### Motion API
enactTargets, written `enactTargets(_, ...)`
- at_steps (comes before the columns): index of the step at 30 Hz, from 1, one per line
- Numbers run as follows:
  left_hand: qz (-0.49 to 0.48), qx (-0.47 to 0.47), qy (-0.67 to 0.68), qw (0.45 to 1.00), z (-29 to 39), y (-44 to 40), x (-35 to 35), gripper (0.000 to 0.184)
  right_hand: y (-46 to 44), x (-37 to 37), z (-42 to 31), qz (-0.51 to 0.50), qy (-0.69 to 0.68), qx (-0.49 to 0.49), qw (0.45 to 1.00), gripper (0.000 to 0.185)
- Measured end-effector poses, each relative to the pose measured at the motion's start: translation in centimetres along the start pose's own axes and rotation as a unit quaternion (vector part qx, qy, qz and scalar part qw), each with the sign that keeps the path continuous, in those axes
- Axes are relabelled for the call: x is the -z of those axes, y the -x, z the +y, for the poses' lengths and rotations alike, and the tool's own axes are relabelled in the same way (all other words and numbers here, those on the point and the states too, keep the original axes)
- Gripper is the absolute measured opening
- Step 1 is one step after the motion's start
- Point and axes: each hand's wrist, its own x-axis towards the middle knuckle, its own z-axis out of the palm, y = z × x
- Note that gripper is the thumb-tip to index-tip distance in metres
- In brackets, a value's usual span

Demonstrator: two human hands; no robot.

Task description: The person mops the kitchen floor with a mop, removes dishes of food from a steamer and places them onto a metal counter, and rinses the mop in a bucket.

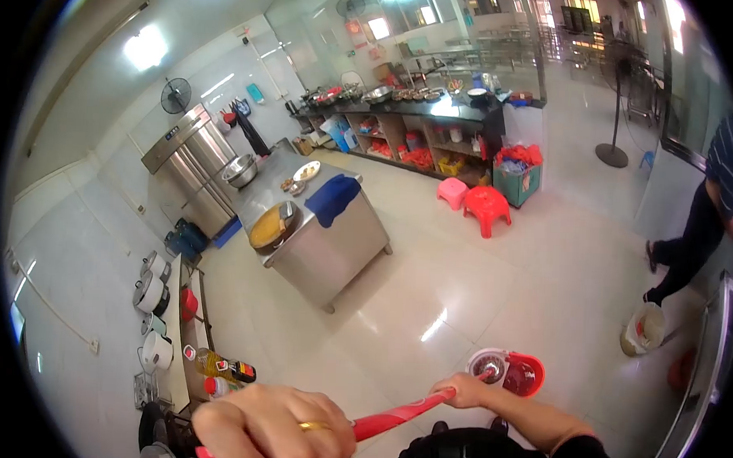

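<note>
A red mop handle [400, 418] runs slantwise across the bottom of the view. Close to the camera, my left hand [279, 428], with a gold ring on one finger, is closed around its upper end. Further down the shaft, my right hand [462, 390] is wrapped round the handle too. The lower end points into the round spinner basket of a red and white mop bucket [527, 374] on the floor; the mop head itself is hard to make out. Dark liquid shows in the bucket's red side.
A steel table [333, 264] holds a cutting board with a cleaver, plates and a blue cloth. Red stool [487, 209] and pink stool [452, 192] stand near the counter. At right, a person [698, 216] stands by a white waste bucket [644, 329]. Pots and bottles line the left shelf.
</note>
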Motion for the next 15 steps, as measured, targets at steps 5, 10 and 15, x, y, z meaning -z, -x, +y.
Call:
enactTargets(5,-0.105,-0.003,0.123,0.987,-2.4,-2.3,1.2,0.020,0.9,-0.5,0.2,0.149,0.001,0.003,0.989,0.014)
enactTargets(10,-0.087,-0.030,0.125,0.988,-5.9,-2.8,1.9,0.020,0.8,1.1,1.4,0.225,0.011,-0.007,0.974,0.014)
enactTargets(15,-0.058,-0.015,0.143,0.988,-8.2,0.4,4.5,0.024,0.4,2.2,1.8,0.258,0.017,-0.012,0.966,0.009)
